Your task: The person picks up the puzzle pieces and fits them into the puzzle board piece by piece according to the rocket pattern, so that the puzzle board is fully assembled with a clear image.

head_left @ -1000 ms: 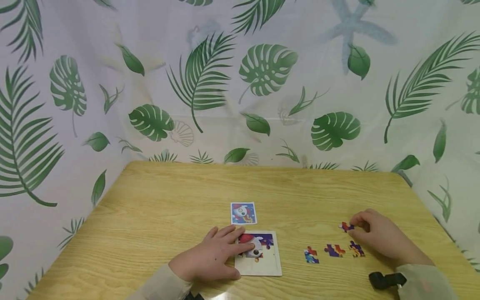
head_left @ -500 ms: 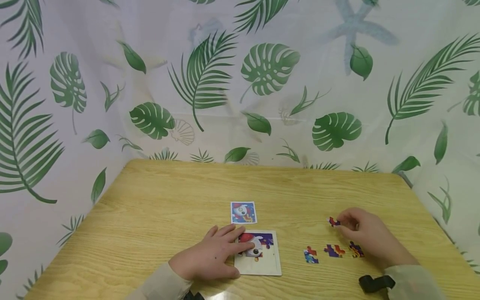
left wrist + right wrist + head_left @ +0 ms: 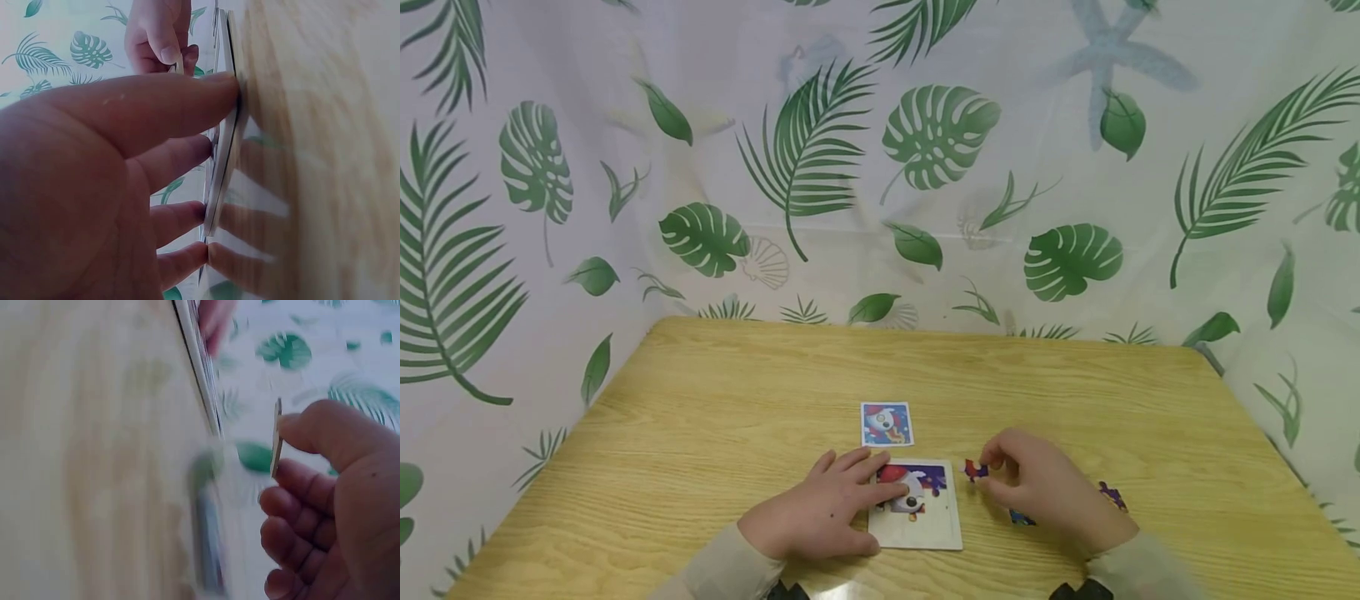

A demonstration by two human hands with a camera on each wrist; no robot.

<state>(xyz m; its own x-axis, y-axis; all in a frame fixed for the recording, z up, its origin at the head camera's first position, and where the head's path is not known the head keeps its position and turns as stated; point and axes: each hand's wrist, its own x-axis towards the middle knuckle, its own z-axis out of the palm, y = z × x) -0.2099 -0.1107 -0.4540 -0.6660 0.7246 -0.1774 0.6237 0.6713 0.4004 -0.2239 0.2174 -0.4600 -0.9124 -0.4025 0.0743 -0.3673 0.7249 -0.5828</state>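
Observation:
My left hand (image 3: pixel 820 512) lies with spread fingers over the left side of a white-framed jigsaw board (image 3: pixel 917 536), partly filled with a red, white and purple picture. In the left wrist view the thumb (image 3: pixel 156 109) and fingers reach the board's edge. Just off the board's upper right side, my right hand (image 3: pixel 1045 483) pinches a small red and purple puzzle piece (image 3: pixel 975 470) between thumb and fingertips. Seen edge-on in the right wrist view, that puzzle piece (image 3: pixel 277 437) is above the tabletop.
A small picture card (image 3: pixel 886 425) of the same figure lies behind the board. To the right, a blue loose piece (image 3: pixel 1022 518) shows partly under my right hand, and a purple and orange piece (image 3: pixel 1112 496) lies beyond it. A leaf-print curtain (image 3: pixel 850 167) stands behind the table.
My right hand has carried the puzzle piece left from the loose pieces to beside the board. It now hides one loose piece and part of another. My left hand stays on the board.

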